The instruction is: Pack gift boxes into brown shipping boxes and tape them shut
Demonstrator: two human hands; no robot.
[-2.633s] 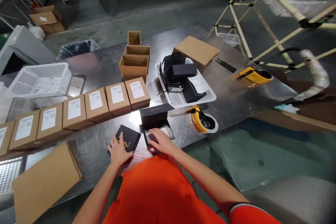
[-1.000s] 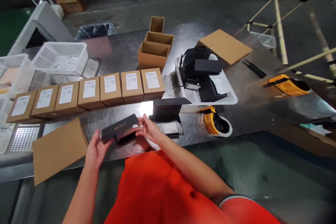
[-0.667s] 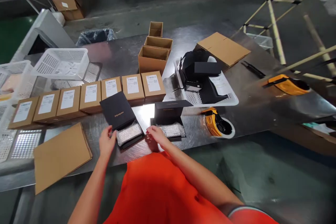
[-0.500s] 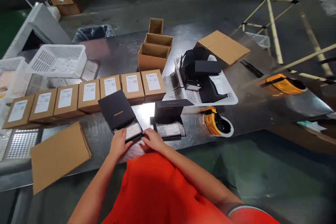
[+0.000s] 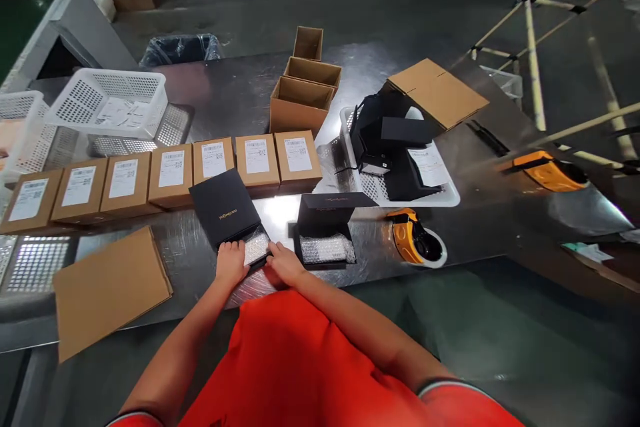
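Note:
An open black box [image 5: 223,208] with gold lettering on its raised lid stands near the table's front edge. Inside it lies a bubble-wrapped item [image 5: 257,248]. My left hand [image 5: 232,264] presses closed fingers on the wrapped item and the box's left side. At the box's right edge, my right hand [image 5: 285,263] has its fingers drawn together on the rim and the end of the wrap. Just to the right stands a second open black box [image 5: 326,215], holding another bubble-wrapped item [image 5: 325,249]; neither hand touches it.
Labelled brown cartons [image 5: 171,177] form a row behind. Open cartons [image 5: 300,105] stand at the centre back. A white basket [image 5: 453,197] holds black boxes. Orange tape dispensers [image 5: 409,240] sit to the right, flat cardboard [image 5: 113,290] at the front left.
The view has shifted slightly. My left hand has moved its fingers further over the wrapped item, and my right hand has closed in on the box's right edge.

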